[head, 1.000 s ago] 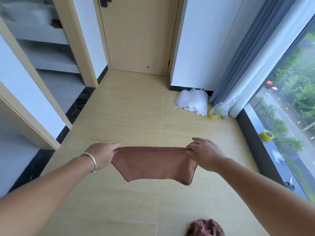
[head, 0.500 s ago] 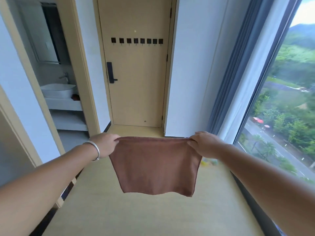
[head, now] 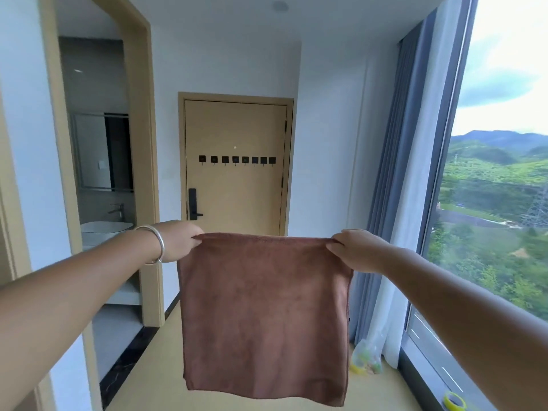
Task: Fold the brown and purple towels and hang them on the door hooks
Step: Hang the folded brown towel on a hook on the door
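Observation:
A folded brown towel point(head: 265, 315) hangs flat in front of me, held up by its two top corners. My left hand point(head: 181, 240), with a silver bangle on the wrist, pinches the top left corner. My right hand point(head: 354, 249) pinches the top right corner. Straight ahead is the tan door point(head: 237, 188) with a row of several small black hooks point(head: 235, 160) across it, all bare. The purple towel is out of view.
A black handle point(head: 193, 204) sits on the door's left side. A bathroom opening with a white basin point(head: 103, 229) lies to the left. Grey curtains point(head: 394, 203) and a big window line the right wall, with a plastic bag point(head: 366, 358) and yellow tape roll point(head: 453, 401) below.
My head has tilted up from the floor to the door, so the hooks and ceiling now show. Both hands have raised the towel, which now hangs longer and flatter.

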`<action>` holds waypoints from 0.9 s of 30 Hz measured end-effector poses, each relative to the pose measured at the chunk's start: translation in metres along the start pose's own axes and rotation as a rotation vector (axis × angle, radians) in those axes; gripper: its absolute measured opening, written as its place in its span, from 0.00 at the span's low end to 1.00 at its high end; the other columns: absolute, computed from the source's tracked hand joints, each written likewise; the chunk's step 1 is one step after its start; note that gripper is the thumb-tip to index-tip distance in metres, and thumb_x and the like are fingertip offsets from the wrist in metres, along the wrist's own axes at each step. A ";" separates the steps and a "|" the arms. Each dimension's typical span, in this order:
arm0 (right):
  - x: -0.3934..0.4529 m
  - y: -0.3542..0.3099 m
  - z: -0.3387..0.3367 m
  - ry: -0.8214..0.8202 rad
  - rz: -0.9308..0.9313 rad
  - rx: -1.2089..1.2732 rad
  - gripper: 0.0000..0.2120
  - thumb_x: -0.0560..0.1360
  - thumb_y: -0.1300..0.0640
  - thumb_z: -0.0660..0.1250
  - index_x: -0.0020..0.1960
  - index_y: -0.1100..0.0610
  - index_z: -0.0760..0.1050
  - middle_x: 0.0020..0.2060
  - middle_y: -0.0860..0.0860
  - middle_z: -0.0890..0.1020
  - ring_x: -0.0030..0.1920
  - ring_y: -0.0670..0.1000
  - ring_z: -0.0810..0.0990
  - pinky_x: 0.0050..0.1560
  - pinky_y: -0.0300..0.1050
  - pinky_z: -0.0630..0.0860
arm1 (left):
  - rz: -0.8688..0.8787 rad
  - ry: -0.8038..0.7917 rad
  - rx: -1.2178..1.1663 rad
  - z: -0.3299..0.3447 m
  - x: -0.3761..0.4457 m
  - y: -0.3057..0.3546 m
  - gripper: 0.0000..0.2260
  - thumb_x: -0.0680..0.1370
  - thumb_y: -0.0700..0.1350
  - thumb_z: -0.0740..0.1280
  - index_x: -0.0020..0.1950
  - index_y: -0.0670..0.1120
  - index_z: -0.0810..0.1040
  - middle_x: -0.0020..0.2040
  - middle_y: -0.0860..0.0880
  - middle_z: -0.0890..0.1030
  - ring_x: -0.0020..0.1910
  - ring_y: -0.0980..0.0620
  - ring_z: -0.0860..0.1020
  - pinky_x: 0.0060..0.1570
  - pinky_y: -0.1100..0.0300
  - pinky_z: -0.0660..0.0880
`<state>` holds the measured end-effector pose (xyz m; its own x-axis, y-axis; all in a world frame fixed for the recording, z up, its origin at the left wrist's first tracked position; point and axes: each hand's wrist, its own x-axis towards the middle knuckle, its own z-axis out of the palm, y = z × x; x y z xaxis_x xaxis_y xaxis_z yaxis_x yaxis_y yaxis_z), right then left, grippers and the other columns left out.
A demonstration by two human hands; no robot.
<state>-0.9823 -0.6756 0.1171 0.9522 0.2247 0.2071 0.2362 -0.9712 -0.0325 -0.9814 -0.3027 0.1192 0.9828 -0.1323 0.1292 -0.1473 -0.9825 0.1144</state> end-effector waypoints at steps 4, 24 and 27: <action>0.006 -0.005 -0.007 0.055 -0.031 0.004 0.18 0.82 0.48 0.50 0.53 0.55 0.75 0.47 0.50 0.75 0.50 0.51 0.71 0.52 0.49 0.71 | -0.006 0.047 0.074 -0.017 -0.015 0.005 0.14 0.83 0.47 0.54 0.39 0.46 0.71 0.36 0.50 0.73 0.35 0.52 0.70 0.38 0.58 0.67; 0.139 -0.055 0.042 0.064 -0.140 0.032 0.19 0.82 0.46 0.50 0.53 0.52 0.78 0.53 0.49 0.77 0.62 0.51 0.72 0.61 0.49 0.70 | -0.134 0.049 0.238 0.006 0.070 -0.098 0.16 0.84 0.46 0.50 0.54 0.51 0.79 0.64 0.52 0.76 0.72 0.53 0.64 0.75 0.46 0.46; 0.179 -0.070 0.044 0.084 -0.130 0.022 0.19 0.82 0.45 0.49 0.55 0.50 0.78 0.55 0.49 0.77 0.66 0.52 0.69 0.63 0.50 0.69 | -0.130 0.055 0.208 0.002 0.099 -0.127 0.16 0.83 0.47 0.50 0.54 0.52 0.79 0.64 0.53 0.75 0.73 0.53 0.63 0.75 0.45 0.46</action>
<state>-0.8205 -0.5637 0.1135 0.8937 0.3403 0.2924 0.3618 -0.9320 -0.0210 -0.8649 -0.1915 0.1160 0.9836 -0.0014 0.1806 0.0116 -0.9974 -0.0710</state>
